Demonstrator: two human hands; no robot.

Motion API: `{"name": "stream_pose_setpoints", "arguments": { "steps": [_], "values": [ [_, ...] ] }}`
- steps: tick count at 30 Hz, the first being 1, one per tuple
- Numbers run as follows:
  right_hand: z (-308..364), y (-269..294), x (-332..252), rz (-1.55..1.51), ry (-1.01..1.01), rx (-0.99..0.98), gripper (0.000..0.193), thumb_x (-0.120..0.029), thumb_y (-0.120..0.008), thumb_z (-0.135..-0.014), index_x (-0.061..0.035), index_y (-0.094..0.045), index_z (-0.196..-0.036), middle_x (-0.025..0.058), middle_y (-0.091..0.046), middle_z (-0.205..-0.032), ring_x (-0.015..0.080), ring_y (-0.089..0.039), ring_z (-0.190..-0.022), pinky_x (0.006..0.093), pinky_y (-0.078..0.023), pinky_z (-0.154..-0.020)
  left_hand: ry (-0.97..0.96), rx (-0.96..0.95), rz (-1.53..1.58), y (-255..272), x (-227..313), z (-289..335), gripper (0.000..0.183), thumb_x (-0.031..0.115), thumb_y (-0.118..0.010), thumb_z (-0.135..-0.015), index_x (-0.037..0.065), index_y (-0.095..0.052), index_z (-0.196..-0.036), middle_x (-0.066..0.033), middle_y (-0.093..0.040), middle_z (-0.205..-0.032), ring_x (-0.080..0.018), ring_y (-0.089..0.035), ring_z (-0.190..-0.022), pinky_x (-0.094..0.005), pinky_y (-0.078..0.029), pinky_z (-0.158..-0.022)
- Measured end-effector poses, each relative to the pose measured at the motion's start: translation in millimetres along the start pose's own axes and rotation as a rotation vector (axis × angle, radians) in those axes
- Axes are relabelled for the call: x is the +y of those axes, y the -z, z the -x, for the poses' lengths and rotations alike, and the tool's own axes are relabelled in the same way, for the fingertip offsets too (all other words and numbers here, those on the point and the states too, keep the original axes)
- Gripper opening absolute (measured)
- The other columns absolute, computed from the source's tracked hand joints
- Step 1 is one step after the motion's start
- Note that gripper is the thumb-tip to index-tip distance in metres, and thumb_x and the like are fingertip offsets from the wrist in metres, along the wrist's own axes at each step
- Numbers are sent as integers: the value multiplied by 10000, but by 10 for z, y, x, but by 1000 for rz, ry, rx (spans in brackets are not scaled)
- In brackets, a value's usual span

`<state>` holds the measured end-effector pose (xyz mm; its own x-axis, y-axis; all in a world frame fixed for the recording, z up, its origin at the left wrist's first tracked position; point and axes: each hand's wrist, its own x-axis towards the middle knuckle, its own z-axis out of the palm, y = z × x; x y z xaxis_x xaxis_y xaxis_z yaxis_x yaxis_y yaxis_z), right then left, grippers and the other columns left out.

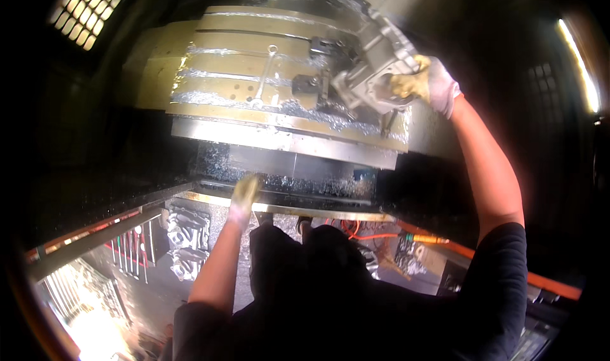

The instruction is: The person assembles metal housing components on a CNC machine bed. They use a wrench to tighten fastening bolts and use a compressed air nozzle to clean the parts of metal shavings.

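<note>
My right hand (pixel 431 85), in a white glove with a yellow palm, grips the near right side of a grey metal casting (pixel 376 69) with its fingers curled round the edge. The casting sits over the right part of a slotted machine table (pixel 222 62), beside dark clamp blocks (pixel 306 85). Left of these blocks, a combination wrench (pixel 264 78) lies across the table slots. My left hand (pixel 244 198), gloved alike, is low at the front ledge, apart from the casting. Its fingers are blurred, and I cannot make out whether it touches the ledge.
Bright metal chips cover parts of the table and the dark trough (pixel 286 184) below its front edge. A pale sill (pixel 305 209) runs before my body. Lower left, hand tools (pixel 135 250) hang near more castings (pixel 189 234). An orange hose (pixel 368 236) lies lower right.
</note>
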<state>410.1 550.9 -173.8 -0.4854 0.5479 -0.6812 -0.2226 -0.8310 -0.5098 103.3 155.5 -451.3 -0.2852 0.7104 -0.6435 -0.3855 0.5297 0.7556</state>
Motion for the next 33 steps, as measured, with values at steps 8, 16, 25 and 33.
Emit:
{"name": "stream_pose_setpoints", "arguments": {
  "steps": [8, 16, 25, 33],
  "values": [
    [1283, 391, 1761, 796, 473, 21, 339, -82, -788, -872, 54, -694, -1169, 130, -756, -996, 179, -726, -935, 327, -608, -812, 19, -585, 320, -1473, 752, 203, 1072, 842, -659, -768, 170, -390, -1558, -91, -520, -1515, -292, -540, -1330, -439, -489, -1053],
    [1998, 1838, 2776, 532, 879, 689, 907, -284, -855, -862, 5, -333, -1544, 232, -585, -1396, 271, -649, -1157, 396, -571, -950, -140, -605, -78, -3058, 1046, 664, 775, 512, -746, -872, 125, -477, -1487, -90, -556, -1457, -268, -579, -1271, -437, -575, -953],
    [2650, 2399, 4014, -64, 283, 591, 545, -332, -630, -1028, 1, -484, -1436, 127, -691, -1041, 137, -647, -837, 241, -524, -692, -368, -376, -601, -4807, 517, 880, 1033, 453, -932, -707, -73, -416, -1430, -229, -612, -1308, -295, -627, -1154, -367, -518, -983],
    [2125, 2497, 4234, -503, 236, 320, 524, -495, -533, -1039, -11, -710, -1136, 28, -545, -537, 115, -389, -390, 265, -294, -396, -180, -601, -163, -4109, 1170, 1248, 712, 208, -860, -831, 5, -462, -1386, -175, -638, -1250, -279, -659, -1075, -425, -585, -894]
  ]
}}
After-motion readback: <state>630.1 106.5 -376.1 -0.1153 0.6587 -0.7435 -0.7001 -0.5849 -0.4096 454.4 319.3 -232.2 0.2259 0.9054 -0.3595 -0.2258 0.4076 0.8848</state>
